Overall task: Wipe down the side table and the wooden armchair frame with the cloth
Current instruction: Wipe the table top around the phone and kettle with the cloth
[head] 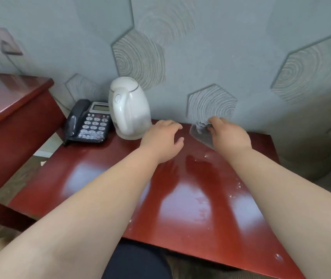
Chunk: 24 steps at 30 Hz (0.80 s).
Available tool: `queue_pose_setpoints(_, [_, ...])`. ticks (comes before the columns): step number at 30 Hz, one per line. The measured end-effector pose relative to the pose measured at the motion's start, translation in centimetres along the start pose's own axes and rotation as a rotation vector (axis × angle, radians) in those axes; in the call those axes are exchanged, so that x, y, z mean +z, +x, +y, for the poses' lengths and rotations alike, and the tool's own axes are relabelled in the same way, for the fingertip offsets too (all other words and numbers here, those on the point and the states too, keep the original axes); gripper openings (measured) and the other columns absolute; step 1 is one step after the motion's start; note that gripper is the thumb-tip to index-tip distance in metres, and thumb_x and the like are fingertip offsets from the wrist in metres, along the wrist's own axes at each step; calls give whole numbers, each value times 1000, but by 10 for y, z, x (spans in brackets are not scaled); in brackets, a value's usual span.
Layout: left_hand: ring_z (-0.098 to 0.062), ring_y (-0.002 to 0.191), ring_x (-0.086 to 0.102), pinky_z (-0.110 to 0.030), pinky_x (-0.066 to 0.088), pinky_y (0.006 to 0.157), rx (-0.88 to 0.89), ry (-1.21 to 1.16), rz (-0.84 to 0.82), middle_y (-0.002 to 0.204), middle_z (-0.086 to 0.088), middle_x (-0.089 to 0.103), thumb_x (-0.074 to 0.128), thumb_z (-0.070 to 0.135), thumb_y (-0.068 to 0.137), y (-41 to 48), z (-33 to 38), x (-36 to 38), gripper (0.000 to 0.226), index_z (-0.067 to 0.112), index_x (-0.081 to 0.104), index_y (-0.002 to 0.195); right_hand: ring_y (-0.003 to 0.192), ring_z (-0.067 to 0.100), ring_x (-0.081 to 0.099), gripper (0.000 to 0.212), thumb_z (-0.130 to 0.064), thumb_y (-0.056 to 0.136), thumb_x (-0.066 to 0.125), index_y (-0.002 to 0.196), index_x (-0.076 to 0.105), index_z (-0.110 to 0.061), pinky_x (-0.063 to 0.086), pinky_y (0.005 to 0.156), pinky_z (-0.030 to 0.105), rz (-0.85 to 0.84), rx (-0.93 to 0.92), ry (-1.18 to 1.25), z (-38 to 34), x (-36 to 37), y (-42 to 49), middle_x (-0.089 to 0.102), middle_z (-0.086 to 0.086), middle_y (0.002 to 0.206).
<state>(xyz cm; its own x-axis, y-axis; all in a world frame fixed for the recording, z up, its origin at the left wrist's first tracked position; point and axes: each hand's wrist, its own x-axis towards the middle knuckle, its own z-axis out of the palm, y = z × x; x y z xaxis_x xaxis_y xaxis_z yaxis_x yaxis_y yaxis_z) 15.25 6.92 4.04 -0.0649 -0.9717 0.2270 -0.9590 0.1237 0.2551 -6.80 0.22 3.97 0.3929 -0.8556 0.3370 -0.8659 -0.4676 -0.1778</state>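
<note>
Desk is seemingly being cleared before wiping: right fingers are gripping a clear item, left fingers are hovering open beside them; cloth needs fetching next.

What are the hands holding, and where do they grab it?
The right hand grips a clear glass-like thing by its right side; exactly what it is cannot be told. The left hand holds nothing.

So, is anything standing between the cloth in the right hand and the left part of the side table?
Yes. The left hand is just beside the cloth, and past it the white kettle and the telephone stand on the side table's far left corner.
</note>
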Motion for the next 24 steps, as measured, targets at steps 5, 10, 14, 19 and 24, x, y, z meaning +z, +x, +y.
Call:
queue_pose_setpoints(5, [-24,130,52,-43,45,106,-84,62,-30,140,3,61,53,45,96,-52,-67,-29,49,22,59,139,90,42,64,24,-34,103,46,116,58,-16,49,66,44,-33,-115,29,-73,12,10,65,13,109])
queue_pose_setpoints(10, [-23,129,52,-43,47,105,-170,112,-33,139,3,60,52,46,96,-94,-117,-57,51,22,57,140,89,42,65,25,-32,101,51,117,61,-15,47,65,44,-28,-241,78,-143,25,19,67,15,108])
queue_pose_setpoints(14, [-24,131,52,-43,45,108,-236,107,-5,142,0,60,54,44,96,-119,-151,-74,50,20,58,140,84,41,64,22,-31,101,50,109,60,-14,51,61,46,-43,-327,107,-191,36,21,66,14,99])
queue_pose_setpoints(19, [-26,127,55,-44,49,102,-334,101,27,137,1,64,47,49,90,-153,-190,-87,56,20,62,136,87,38,63,21,-36,103,44,108,56,-20,48,63,42,-91,-387,135,-242,53,28,64,7,102])
queue_pose_setpoints(24, [-25,126,55,-45,49,102,-422,112,2,136,3,63,54,45,94,-197,-231,-89,49,21,61,136,86,35,61,27,-37,104,40,112,59,-19,52,65,44,-92,-469,182,-294,70,32,63,5,101])
